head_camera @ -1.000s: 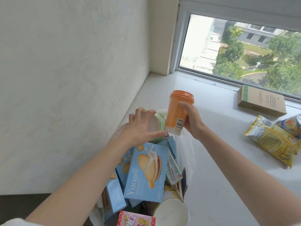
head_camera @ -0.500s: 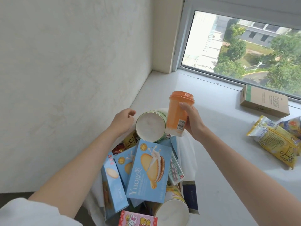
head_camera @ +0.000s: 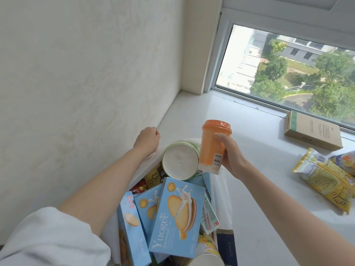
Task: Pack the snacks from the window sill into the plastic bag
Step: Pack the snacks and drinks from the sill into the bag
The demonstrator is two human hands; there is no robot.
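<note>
Orange cup with an orange lid, held nearly upright with its long axis leaning slightly so the lid end points up and a little away from the person, barcode label facing the right hand, whose fingers wrap its side in a firm grasp. It hangs above the far rim of the plastic bag, just beside a green-rimmed tub that lies on its side in the bag with its pale round base turned toward the camera. Nearer the person, the bag is crowded with light blue biscuit boxes standing on end, a narrower blue box at the left, a slim green-and-white packet at the right and part of a paper cup at the bottom edge. The left hand is curled closed at the bag's far left edge, seemingly pinching the plastic, though the contact is hard to make out. On the window sill to the right lie yellow snack bags and, close to the window, a brown cardboard box.
</note>
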